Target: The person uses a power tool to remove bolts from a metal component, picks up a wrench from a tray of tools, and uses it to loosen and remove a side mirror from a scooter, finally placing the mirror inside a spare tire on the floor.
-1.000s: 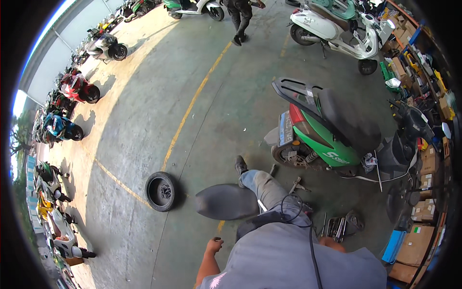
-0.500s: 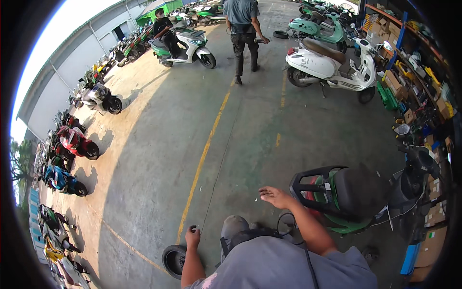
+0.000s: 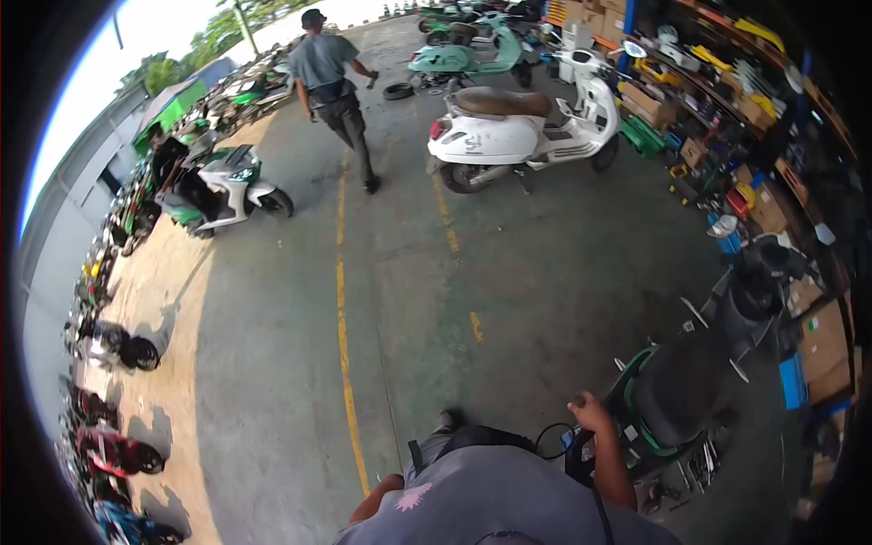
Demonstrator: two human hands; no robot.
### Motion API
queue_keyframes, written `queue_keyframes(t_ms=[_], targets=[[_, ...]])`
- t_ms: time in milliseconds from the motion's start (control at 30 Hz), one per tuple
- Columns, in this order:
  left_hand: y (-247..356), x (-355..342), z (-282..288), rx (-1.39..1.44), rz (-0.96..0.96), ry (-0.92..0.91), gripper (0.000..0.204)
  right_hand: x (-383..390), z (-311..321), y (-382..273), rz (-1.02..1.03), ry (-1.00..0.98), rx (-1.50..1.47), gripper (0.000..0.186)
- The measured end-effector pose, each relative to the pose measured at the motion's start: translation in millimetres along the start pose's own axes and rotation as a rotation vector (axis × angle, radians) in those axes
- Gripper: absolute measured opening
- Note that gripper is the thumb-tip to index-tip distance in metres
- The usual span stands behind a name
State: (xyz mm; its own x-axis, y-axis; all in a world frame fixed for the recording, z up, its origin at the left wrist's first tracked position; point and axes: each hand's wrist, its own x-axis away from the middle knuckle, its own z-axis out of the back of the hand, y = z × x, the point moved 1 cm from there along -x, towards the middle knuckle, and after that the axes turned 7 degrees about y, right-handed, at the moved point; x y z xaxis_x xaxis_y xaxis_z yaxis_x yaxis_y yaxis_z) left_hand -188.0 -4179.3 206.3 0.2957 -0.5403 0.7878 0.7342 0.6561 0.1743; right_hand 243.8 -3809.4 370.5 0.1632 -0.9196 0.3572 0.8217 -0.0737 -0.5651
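My right hand [image 3: 592, 414] hangs beside a green scooter [image 3: 656, 350] with a black seat [image 3: 677, 400]. Its fingers are curled in, apart from the scooter, and I see nothing held in them. Low at my left side is my left hand [image 3: 391, 482], close to my grey shirt [image 3: 490, 495]. Its fingers are turned away and hidden. A black cable [image 3: 545, 438] loops out from my waist near the right forearm. One dark shoe [image 3: 451, 418] shows ahead of me on the floor.
A white scooter [image 3: 509, 136] with a brown seat stands ahead. Another person [image 3: 331, 86] walks at the far left; a second sits on a white-green scooter [image 3: 238, 186]. Loaded shelves [image 3: 727, 64] line the right. Tools [image 3: 701, 468] lie by the green scooter; a tyre [image 3: 398, 91] lies farther off.
My view has swung right and I have moved forward. My right hand's stretched fingers have curled. The tyre near my left hand has left view. The walking person has shifted left in view.
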Motion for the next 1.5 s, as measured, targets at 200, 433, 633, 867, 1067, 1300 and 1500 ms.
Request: queue_keyframes(t_ms=[200,433,633,867,1067,1300,1500], targets=[[-3,-171,263,-0.535,-0.425,-0.025,0.019,4,41,-36,-0.285,0.182,-0.393,0.045],[143,-344,520,0.451,0.039,0.592,0.02,-47,19,9,-0.423,0.294,-0.374,0.034],[457,-342,462,0.604,-0.394,0.436,0.026,-198,138,3,-0.381,0.489,-0.525,0.034],[700,-360,344,-0.038,-0.888,0.156,0.03,-310,314,-14,-0.065,0.724,-0.776,0.037],[873,-479,366,-0.372,-0.797,-0.186,0.035,-360,411,85,-0.179,0.993,-0.979,0.046],[1133,-443,327,-0.415,-1.186,-0.118,0.031,-474,479,219,-0.606,1.353,-1.15,0.058],[1301,-352,254,-0.413,-1.311,-0.624,0.031,-525,521,219,-0.12,1.126,-2.083,0.034]])
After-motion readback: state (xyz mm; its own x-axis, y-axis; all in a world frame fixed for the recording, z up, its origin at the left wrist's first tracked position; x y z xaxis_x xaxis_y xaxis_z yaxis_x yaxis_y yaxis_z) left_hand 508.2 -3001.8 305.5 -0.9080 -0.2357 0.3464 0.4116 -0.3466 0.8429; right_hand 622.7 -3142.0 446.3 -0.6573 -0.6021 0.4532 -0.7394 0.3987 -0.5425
